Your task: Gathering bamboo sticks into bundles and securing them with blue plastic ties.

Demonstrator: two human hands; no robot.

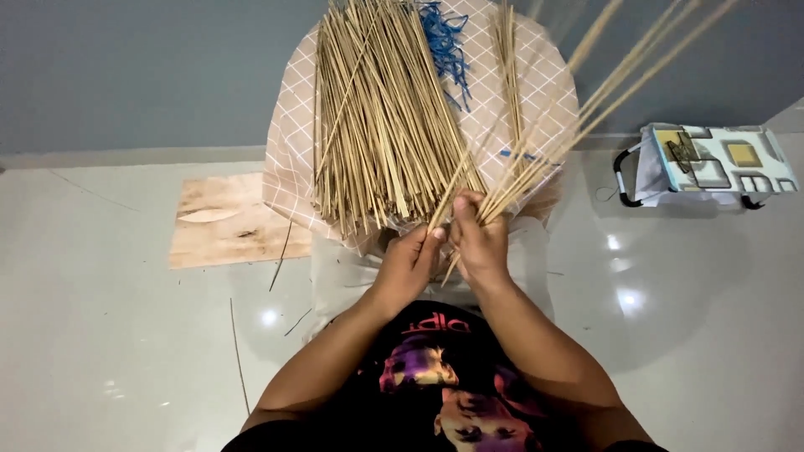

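A: From the head camera, what are the hands doing?

B: The right hand [481, 243] is closing its grip around a small bunch of thin bamboo strips [553, 142], pale tan and flat, fanning up and to the right. The left hand [410, 266] is pinching the lower ends of the same strips, its fingers curled shut on them, touching the right hand.

A: Where is the bunch sitting?

B: It is rising from the hands just in front of the person's chest, crossing over a checked cloth [289, 151] covering a round stool. A big pile of bamboo strips [381, 117] is lying on that cloth, with blue string [444, 42] beside it.

A: Anything getting lost?

B: The strip tips are running out of the top edge, blurring. The stool under the cloth is staying hidden. A patterned bag [720, 163] is sitting on the floor at the right, and a plywood sheet [226, 219] at the left.
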